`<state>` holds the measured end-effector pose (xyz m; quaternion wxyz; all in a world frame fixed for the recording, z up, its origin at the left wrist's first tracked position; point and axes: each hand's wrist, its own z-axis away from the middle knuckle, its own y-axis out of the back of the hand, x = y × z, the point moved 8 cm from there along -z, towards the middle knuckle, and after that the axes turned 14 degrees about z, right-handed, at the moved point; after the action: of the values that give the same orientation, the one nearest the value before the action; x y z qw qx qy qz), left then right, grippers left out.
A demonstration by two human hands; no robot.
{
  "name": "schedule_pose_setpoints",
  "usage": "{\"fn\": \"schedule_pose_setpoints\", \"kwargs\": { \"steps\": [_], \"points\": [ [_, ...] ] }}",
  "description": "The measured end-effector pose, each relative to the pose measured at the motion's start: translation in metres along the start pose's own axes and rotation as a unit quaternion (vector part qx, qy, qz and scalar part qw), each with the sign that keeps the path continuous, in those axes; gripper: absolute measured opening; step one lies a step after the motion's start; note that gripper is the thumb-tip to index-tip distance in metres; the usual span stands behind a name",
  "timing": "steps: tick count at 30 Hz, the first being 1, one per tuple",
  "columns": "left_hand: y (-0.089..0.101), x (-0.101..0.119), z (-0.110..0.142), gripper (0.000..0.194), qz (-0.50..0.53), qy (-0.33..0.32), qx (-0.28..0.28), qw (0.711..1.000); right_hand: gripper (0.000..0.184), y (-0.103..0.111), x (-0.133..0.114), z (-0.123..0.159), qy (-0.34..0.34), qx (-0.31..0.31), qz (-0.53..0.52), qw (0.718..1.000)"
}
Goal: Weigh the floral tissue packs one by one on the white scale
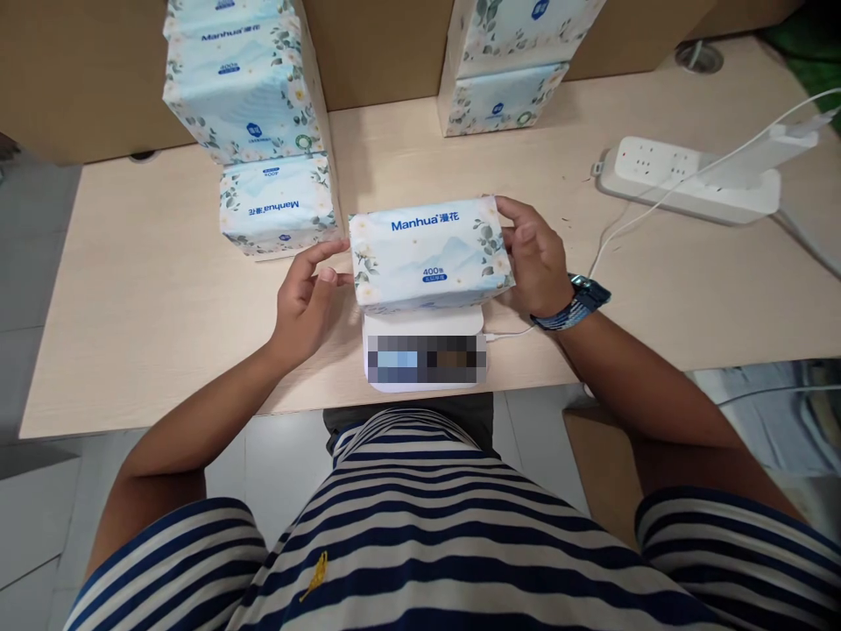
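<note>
A pack of tissues (430, 250), white and pale blue with a flower print, sits between my two hands. My left hand (307, 298) has its fingertips against the pack's left end. At the opposite end my right hand (535, 258) grips the side, some of its fingers hidden behind the pack. Under the pack is a white scale (427, 324), its display side showing in front with a blurred-out panel. Whether the pack rests on the scale or is held just over it, I cannot tell.
Stacked tissue packs (243, 96) stand at the back left, and another stack (505, 96) at the back right. Cardboard boxes (381, 53) line the rear of the table (164, 350). A white power strip (689, 180) with cables lies to the right.
</note>
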<state>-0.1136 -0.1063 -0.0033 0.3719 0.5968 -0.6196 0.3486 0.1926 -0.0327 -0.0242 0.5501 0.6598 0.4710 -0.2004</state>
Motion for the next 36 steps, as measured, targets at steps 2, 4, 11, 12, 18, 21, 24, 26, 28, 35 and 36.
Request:
{"fn": "schedule_pose_setpoints", "kwargs": {
  "steps": [2, 4, 11, 12, 18, 21, 24, 26, 28, 35, 36],
  "points": [
    [0.0, 0.002, 0.0, 0.041, -0.003, 0.007, 0.006, 1.0, 0.079, 0.001, 0.005, -0.002, -0.03, 0.004, -0.014, 0.999],
    [-0.001, 0.005, -0.001, 0.037, -0.002, 0.02, 0.009, 1.0, 0.073, 0.001, 0.005, -0.005, -0.058, -0.022, -0.022, 0.998],
    [-0.003, 0.007, 0.0, 0.037, 0.007, 0.061, 0.021, 0.998, 0.03, -0.003, 0.006, -0.007, -0.176, -0.179, -0.081, 0.965],
    [-0.003, 0.006, 0.0, 0.038, 0.01, 0.063, 0.025, 0.998, 0.03, -0.002, 0.006, -0.007, -0.186, -0.19, -0.097, 0.959],
    [0.001, 0.007, 0.0, 0.039, -0.005, 0.065, 0.037, 0.997, 0.049, -0.006, 0.006, -0.004, -0.205, -0.254, -0.187, 0.926],
    [0.001, 0.008, -0.001, 0.038, -0.005, 0.059, 0.041, 0.997, 0.055, -0.008, 0.006, -0.006, -0.211, -0.246, -0.215, 0.921],
    [0.002, 0.007, -0.002, 0.039, 0.001, 0.056, 0.049, 0.997, 0.057, -0.01, 0.008, -0.008, -0.211, -0.228, -0.241, 0.919],
    [0.003, 0.005, -0.001, 0.04, -0.004, 0.059, 0.053, 0.997, 0.056, -0.011, 0.009, -0.009, -0.209, -0.223, -0.261, 0.916],
    [0.004, 0.003, 0.0, 0.039, -0.006, 0.06, 0.054, 0.997, 0.057, -0.012, 0.01, -0.01, -0.206, -0.219, -0.275, 0.913],
    [0.006, 0.001, 0.0, 0.036, 0.005, 0.06, 0.059, 0.996, 0.06, -0.011, 0.008, -0.012, -0.19, -0.171, -0.252, 0.933],
    [0.006, 0.001, 0.0, 0.037, 0.006, 0.063, 0.064, 0.996, 0.061, -0.011, 0.008, -0.012, -0.188, -0.162, -0.248, 0.936]
  ]
}}
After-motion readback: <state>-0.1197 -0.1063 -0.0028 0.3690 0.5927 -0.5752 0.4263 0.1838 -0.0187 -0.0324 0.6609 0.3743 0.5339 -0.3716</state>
